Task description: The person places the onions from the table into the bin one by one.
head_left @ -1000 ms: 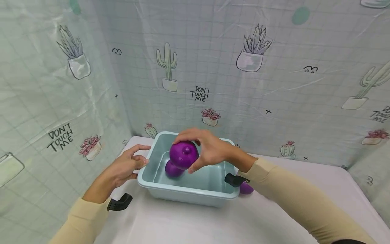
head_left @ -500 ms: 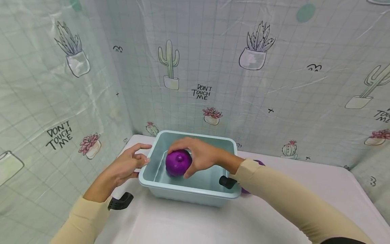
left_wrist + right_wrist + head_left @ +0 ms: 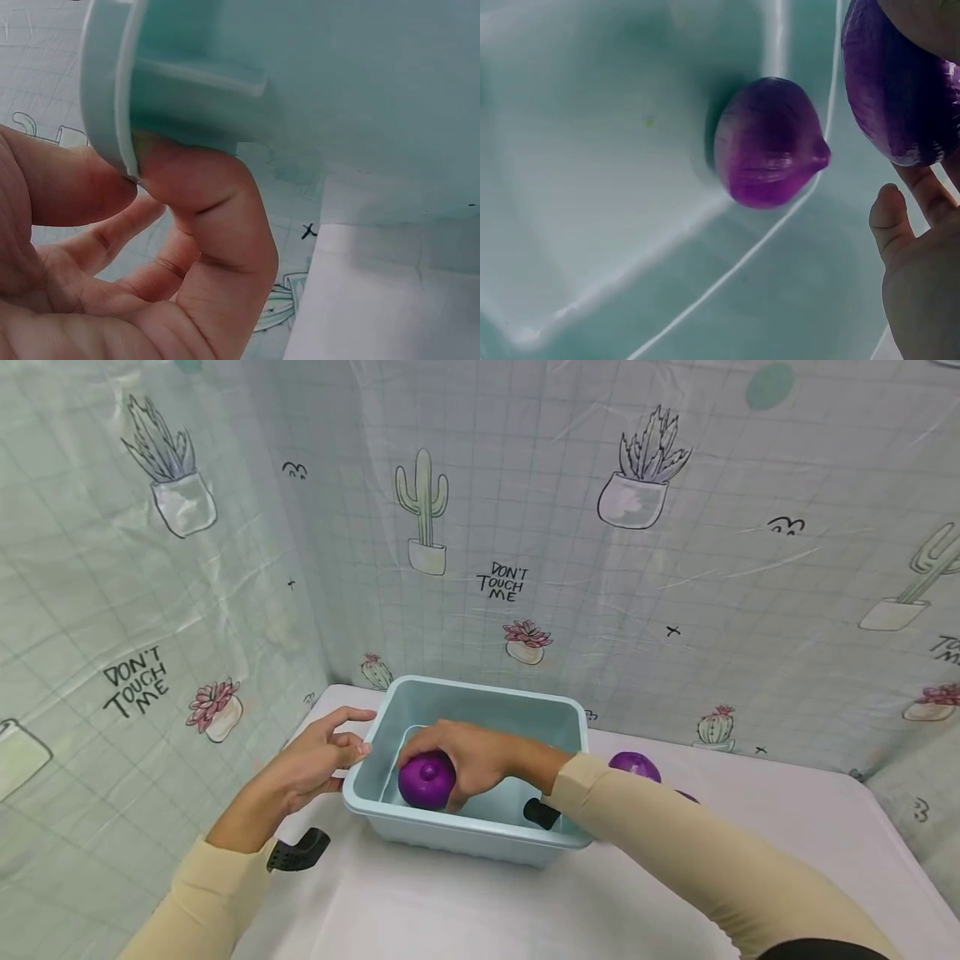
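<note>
My right hand reaches into the pale blue plastic tub and grips a glossy purple onion near the tub's left end. In the right wrist view, a second purple onion lies on the tub floor, beside the gripped one at the upper right; in the head view this second onion is hidden. My left hand pinches the tub's left rim. Up close, the left wrist view shows the thumb and a bent finger meeting at the rim's edge.
To the right of the tub, a purple onion sits on the white tabletop. Another onion peeks out behind the right sleeve. A cactus-print curtain closes off the back and left side.
My right hand has lowered the onion into the tub and shifted it left. The left hand has stayed at the rim. Onions right of the tub show more now.
</note>
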`<action>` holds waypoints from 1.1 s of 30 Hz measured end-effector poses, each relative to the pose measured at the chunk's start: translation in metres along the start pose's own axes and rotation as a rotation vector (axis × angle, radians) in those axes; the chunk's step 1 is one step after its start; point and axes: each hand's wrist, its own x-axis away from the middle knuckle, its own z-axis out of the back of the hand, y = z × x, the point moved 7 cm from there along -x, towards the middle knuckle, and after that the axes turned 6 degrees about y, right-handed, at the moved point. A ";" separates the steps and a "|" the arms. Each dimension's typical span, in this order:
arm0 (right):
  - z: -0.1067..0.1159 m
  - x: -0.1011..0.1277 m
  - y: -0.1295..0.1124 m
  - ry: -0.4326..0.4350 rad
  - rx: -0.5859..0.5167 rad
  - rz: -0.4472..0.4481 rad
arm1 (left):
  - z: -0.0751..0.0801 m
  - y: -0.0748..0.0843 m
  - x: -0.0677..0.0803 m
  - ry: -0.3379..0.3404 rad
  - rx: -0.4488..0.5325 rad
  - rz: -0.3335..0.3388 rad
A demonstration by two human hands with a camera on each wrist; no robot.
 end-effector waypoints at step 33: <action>0.017 0.009 0.006 -0.065 0.189 -0.174 | 0.000 0.002 0.000 0.016 -0.029 0.006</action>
